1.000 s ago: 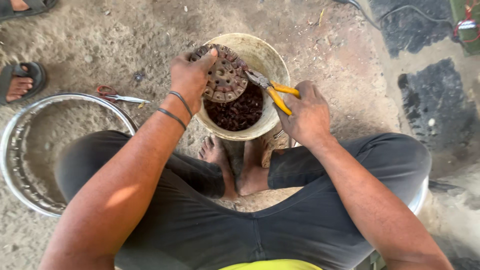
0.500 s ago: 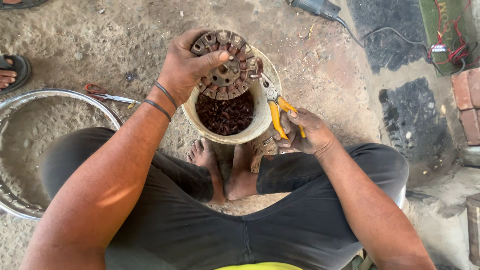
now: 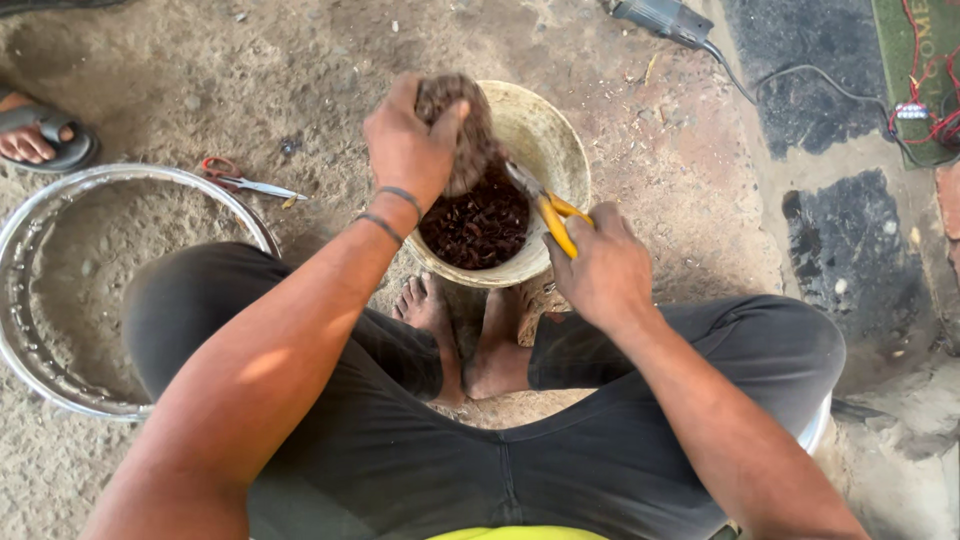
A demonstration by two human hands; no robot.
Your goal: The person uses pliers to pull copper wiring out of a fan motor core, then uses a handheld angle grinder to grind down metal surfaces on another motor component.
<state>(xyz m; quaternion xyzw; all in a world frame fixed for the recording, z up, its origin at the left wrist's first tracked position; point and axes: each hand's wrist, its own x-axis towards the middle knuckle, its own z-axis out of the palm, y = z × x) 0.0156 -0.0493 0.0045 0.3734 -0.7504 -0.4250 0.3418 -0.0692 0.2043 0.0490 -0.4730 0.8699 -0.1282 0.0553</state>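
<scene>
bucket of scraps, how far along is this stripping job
Done: the white bucket already holds a dark heap of reddish scraps. In hand: the left hand grips a rusty round part over it, and the right hand works yellow-handled pliers at it. How much remains on the part is too blurred to tell.

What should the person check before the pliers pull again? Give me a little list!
1. Left hand grips the rusty round part firmly: ok.
2. Part sits over the bucket so bits fall inside: ok.
3. Right hand holds the yellow pliers: ok.
4. Plier tips are biting the part: cannot tell, the picture is blurry there.
5. Bare feet are clear of falling bits: not ok, they rest right against the bucket.
6. Scissors lie out of the way: ok.
</scene>
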